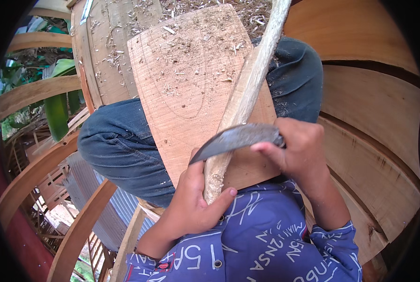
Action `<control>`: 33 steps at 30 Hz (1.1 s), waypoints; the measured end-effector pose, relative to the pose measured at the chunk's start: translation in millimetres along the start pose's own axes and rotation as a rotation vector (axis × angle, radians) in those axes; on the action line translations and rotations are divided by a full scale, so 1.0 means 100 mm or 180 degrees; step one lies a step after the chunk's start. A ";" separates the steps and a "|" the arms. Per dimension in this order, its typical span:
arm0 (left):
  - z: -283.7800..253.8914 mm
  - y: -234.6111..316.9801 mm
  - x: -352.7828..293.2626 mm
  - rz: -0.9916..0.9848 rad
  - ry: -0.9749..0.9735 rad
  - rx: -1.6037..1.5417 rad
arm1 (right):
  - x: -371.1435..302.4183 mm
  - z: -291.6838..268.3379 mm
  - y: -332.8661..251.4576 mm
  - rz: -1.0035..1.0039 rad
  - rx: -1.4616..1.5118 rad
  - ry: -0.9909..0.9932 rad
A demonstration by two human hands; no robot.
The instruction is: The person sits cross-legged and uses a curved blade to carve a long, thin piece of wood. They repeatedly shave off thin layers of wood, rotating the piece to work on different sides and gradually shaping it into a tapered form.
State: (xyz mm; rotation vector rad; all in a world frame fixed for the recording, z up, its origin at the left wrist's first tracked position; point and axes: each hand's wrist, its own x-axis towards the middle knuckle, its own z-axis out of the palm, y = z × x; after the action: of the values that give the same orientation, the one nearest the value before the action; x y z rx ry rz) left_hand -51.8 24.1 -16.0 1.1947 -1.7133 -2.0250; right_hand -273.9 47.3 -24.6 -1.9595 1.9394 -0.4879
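Note:
My left hand point(196, 202) is closed around the near end of a long, pale wooden stick point(250, 84), with the thumb lying along its right side. The stick slants up and away to the right, its bark partly shaved off. In my right hand point(301, 145) is a curved knife point(240, 136), its handle mostly hidden by the fingers. The dark blade lies across the stick just beyond my left hand, its tip pointing left. Under the stick, a flat wooden board point(172, 94) with a curved pencil outline rests across my lap.
Shavings point(191, 7) are scattered over the board and the wooden planks point(111, 51) beyond it. My legs in jeans point(125, 141) are bent on both sides of the board. Wide planks point(369, 108) line the right; curved wooden ribs point(41, 105) with gaps between them stand at left.

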 end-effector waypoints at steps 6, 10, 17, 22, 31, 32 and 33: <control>0.04 -0.03 0.06 -0.0066 0.0113 -0.0449 | 0.04 0.02 0.00 -0.0019 0.0039 -0.0024; 0.04 0.03 0.11 -0.0518 0.0031 -0.1086 | 0.06 0.06 0.06 0.0042 -0.0077 0.0049; 0.04 0.03 0.08 -0.0611 0.0077 -0.1028 | 0.11 0.04 0.13 0.0109 -0.0200 0.0014; -0.01 0.01 0.08 -0.0473 -0.0039 -0.0883 | 0.13 0.04 0.09 -0.0010 -0.0200 -0.0064; 0.00 0.01 0.10 -0.0679 0.0053 -0.1212 | 0.13 0.09 0.18 0.0411 -0.0032 -0.0107; 0.01 0.01 0.11 -0.0649 0.0063 -0.1087 | 0.07 0.08 0.08 0.0133 0.0201 -0.0074; 0.00 -0.01 0.11 -0.0614 0.0004 -0.1028 | 0.08 0.08 0.08 0.0203 0.0160 -0.0043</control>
State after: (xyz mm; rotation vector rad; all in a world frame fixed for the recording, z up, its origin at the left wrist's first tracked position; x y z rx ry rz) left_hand -58.5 17.7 -21.0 1.2864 -1.2449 -2.2993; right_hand -277.0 38.7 -35.3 -1.8593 1.9556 -0.5001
